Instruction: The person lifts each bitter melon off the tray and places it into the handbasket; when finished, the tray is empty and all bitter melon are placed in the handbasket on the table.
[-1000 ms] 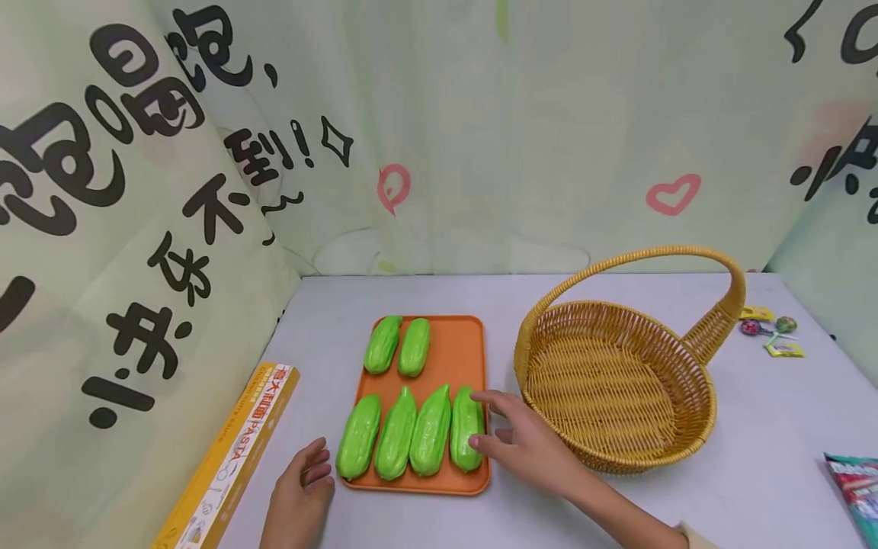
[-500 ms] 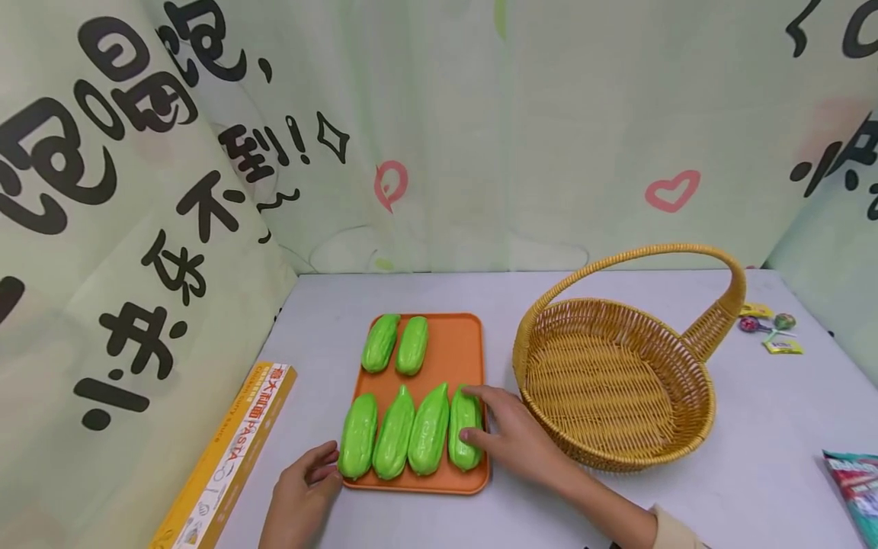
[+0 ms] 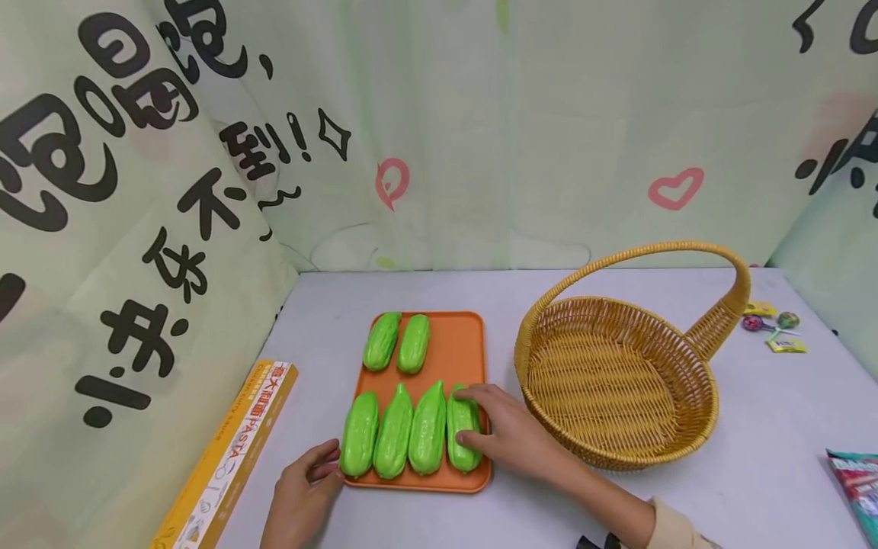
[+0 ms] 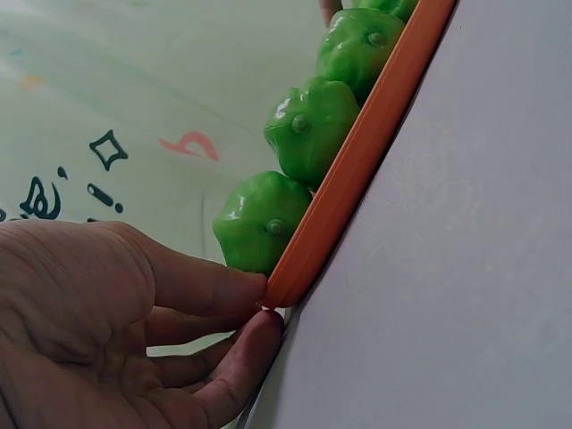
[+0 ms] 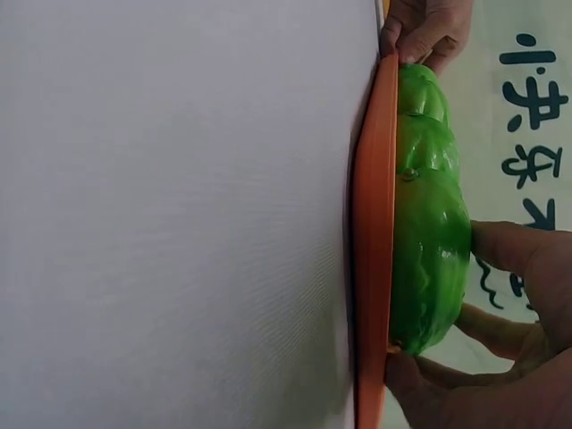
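Observation:
An orange tray (image 3: 453, 354) lies on the grey table and carries several green gourds. Two lie at its back and a row lies along the front. My right hand (image 3: 480, 418) grips the rightmost front gourd (image 3: 461, 456), index finger over its far end and thumb at its near side. In the right wrist view the fingers (image 5: 509, 246) curl over that gourd (image 5: 433, 214) above the tray rim (image 5: 369, 223). My left hand (image 3: 328, 467) pinches the tray's near left corner. The left wrist view shows its fingertips (image 4: 255, 288) against the rim (image 4: 357, 170) beside the leftmost gourd (image 4: 261, 219).
A wicker basket (image 3: 693, 427) with a tall handle stands just right of the tray. A long yellow pasta box (image 3: 226, 465) lies at the left. Small sweets (image 3: 771, 328) sit far right and a packet (image 3: 857, 488) lies at the right edge. Printed curtains close off the back and left.
My right hand slid left from the tray's right edge onto the rightmost gourd and curled round it. My left hand moved up to the tray's near left corner.

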The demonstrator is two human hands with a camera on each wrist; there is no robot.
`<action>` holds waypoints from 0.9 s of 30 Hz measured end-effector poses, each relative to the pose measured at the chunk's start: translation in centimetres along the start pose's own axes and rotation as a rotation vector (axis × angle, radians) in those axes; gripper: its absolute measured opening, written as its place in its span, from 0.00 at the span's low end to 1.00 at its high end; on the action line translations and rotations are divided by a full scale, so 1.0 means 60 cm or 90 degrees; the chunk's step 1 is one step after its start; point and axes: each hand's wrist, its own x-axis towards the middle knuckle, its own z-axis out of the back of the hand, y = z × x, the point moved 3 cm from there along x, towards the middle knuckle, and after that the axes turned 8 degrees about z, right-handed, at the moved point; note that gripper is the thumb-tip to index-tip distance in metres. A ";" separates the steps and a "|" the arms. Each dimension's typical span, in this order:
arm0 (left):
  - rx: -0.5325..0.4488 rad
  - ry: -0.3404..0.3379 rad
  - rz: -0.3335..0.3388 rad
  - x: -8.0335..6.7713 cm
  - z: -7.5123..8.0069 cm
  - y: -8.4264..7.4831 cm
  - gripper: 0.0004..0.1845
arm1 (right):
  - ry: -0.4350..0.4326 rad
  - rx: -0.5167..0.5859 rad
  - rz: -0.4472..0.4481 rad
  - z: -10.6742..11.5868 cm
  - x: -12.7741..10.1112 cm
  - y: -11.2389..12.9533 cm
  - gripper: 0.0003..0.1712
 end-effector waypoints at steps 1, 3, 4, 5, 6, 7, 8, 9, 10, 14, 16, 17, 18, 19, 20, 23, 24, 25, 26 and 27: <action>0.003 0.000 -0.001 0.000 0.000 0.000 0.25 | 0.004 0.001 0.003 0.000 0.001 0.001 0.31; 0.006 -0.001 -0.002 0.001 0.000 0.000 0.25 | 0.011 -0.002 0.007 0.000 0.002 0.002 0.32; 0.005 -0.001 -0.002 0.001 0.000 -0.001 0.25 | 0.016 -0.004 0.008 -0.001 0.003 0.002 0.32; 0.005 -0.001 -0.003 0.001 0.000 -0.001 0.25 | 0.019 -0.001 0.007 0.000 0.004 0.002 0.32; 0.005 -0.001 -0.003 0.001 0.000 -0.001 0.25 | 0.023 0.006 0.004 0.000 0.005 0.002 0.32; 0.004 -0.001 -0.004 0.001 0.000 -0.001 0.25 | 0.026 0.012 0.000 0.000 0.006 0.003 0.33; 0.004 -0.001 -0.004 0.001 0.000 -0.001 0.25 | 0.029 0.019 -0.004 0.000 0.006 0.002 0.32; 0.005 -0.002 -0.004 0.001 0.000 -0.001 0.25 | 0.030 0.028 -0.008 0.001 0.007 0.002 0.32; 0.006 -0.002 -0.004 0.001 0.000 -0.001 0.25 | 0.031 0.036 -0.011 0.001 0.008 0.001 0.32; 0.006 -0.002 -0.002 0.001 0.000 -0.001 0.24 | 0.026 0.073 -0.018 0.001 0.010 -0.003 0.33; 0.004 0.000 0.000 0.001 0.000 0.000 0.24 | 0.023 0.091 -0.023 0.001 0.011 -0.004 0.33; 0.003 0.001 0.001 0.001 -0.001 0.000 0.24 | 0.021 0.100 -0.028 0.002 0.011 -0.004 0.33; 0.002 0.003 0.002 0.001 -0.001 0.000 0.24 | 0.021 0.108 -0.032 0.003 0.011 -0.003 0.33; 0.001 0.003 0.002 0.001 -0.001 0.000 0.24 | 0.019 0.112 -0.037 0.004 0.011 -0.002 0.33; 0.000 0.003 0.001 0.001 -0.001 0.000 0.24 | 0.017 0.117 -0.043 0.006 0.011 0.000 0.33; 0.000 0.003 -0.001 0.001 0.000 -0.001 0.24 | 0.005 0.139 -0.059 0.015 0.008 0.010 0.33; 0.000 0.003 -0.001 0.000 0.000 -0.001 0.25 | 0.000 0.150 -0.063 0.019 0.006 0.014 0.33; 0.001 0.002 -0.001 0.000 0.000 -0.002 0.25 | -0.005 0.160 -0.065 0.024 0.004 0.019 0.32; 0.002 0.003 0.000 0.000 0.000 -0.001 0.25 | -0.008 0.169 -0.068 0.030 0.001 0.024 0.32; 0.003 0.004 0.000 0.000 0.000 -0.001 0.25 | -0.010 0.185 -0.066 0.035 -0.003 0.029 0.32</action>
